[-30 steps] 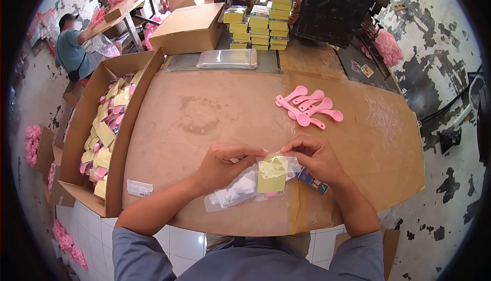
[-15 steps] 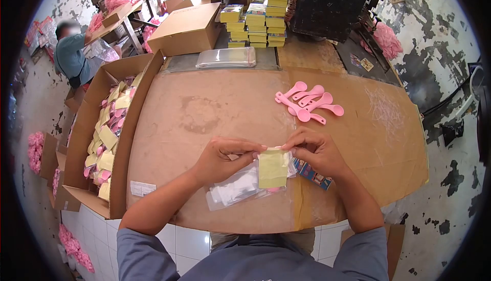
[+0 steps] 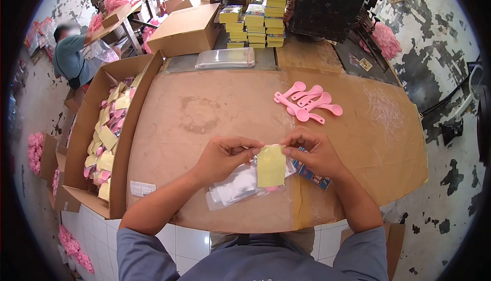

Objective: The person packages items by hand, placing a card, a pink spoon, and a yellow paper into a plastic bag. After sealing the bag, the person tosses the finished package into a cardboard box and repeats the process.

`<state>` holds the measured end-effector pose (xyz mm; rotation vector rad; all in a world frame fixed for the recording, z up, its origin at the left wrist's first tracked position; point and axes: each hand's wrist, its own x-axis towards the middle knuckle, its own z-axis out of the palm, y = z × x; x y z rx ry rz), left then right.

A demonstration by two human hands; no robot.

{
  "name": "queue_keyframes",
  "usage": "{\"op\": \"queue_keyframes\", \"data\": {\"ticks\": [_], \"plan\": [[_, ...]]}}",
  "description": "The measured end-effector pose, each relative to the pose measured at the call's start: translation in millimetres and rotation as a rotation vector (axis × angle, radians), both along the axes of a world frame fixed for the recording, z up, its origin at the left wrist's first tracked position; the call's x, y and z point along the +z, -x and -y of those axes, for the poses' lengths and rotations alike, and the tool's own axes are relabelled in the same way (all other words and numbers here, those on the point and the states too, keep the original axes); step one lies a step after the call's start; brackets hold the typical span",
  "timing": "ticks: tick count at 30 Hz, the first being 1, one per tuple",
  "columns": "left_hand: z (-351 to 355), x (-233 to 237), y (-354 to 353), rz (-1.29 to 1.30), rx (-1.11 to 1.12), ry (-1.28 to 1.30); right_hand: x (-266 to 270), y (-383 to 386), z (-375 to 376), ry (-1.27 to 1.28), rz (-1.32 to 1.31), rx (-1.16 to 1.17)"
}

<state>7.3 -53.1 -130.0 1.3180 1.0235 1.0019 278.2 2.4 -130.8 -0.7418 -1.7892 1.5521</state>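
A small clear plastic bag with a yellow card [image 3: 271, 167] in it hangs upright between my two hands. Something pink [image 3: 272, 188] peeks out below the card. My left hand [image 3: 230, 154] pinches the bag's top left corner, and my right hand [image 3: 313, 153] pinches its top right corner. Under them lies a pile of flat clear plastic bags [image 3: 232, 189]. Blue printed cards [image 3: 313, 176] lie partly hidden beneath my right hand. Beyond my hands, several pink measuring spoons [image 3: 308, 102] rest in a loose heap on the cardboard-covered table [image 3: 240, 102].
At left stands a long open carton [image 3: 146, 84] of packed yellow cards and pink pieces. Farther back are a closed carton [image 3: 186, 28], clear plastic sleeves [image 3: 225, 58], stacked card bundles [image 3: 255, 23] and a dark box [image 3: 327, 5]. A person [image 3: 71, 53] sits at the far left.
The bag's top edge, earlier a pale folded strip above the card, now looks flatter, and the yellow card shows brighter. My hands have barely moved.
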Motion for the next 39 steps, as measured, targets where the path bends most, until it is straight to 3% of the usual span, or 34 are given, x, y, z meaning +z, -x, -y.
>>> {"op": "queue_keyframes", "data": {"ticks": [2,11,15,18,20,22,25,28,30,33,36,39], "plan": [[0,-3,1,0.029,0.016,-0.031,10,5,6,0.117,-0.035,-0.019],[1,5,-8,0.151,0.079,-0.116,5,1,4,0.084,0.077,0.106],[-1,-7,1,0.029,-0.149,0.011,13,6,8,0.071,-0.042,0.026],[-5,3,11,0.089,-0.079,0.041,8,3,5,0.014,-0.046,-0.072],[-10,13,27,0.164,0.197,-0.124,11,-10,-7,-0.123,0.1,-0.163],[-20,28,36,0.518,0.624,-0.365,14,-20,-19,-0.259,0.164,-0.238],[-16,60,39,0.74,0.691,-0.489,31,-36,-28,-0.34,0.351,-0.311],[-21,10,34,0.195,0.512,-0.402,34,-64,-30,-0.358,0.628,-0.218],[-7,8,17,-0.45,0.147,-0.357,40,-69,-28,-0.307,0.768,-0.092],[5,-3,-3,-0.768,-0.039,-0.628,49,-71,-14,-0.19,0.826,0.046],[3,-14,-5,-0.731,-0.003,-0.602,38,-74,-17,-0.201,0.793,0.087],[1,-11,-2,-0.664,-0.039,-0.404,38,-74,-22,-0.172,0.774,0.09]]}}
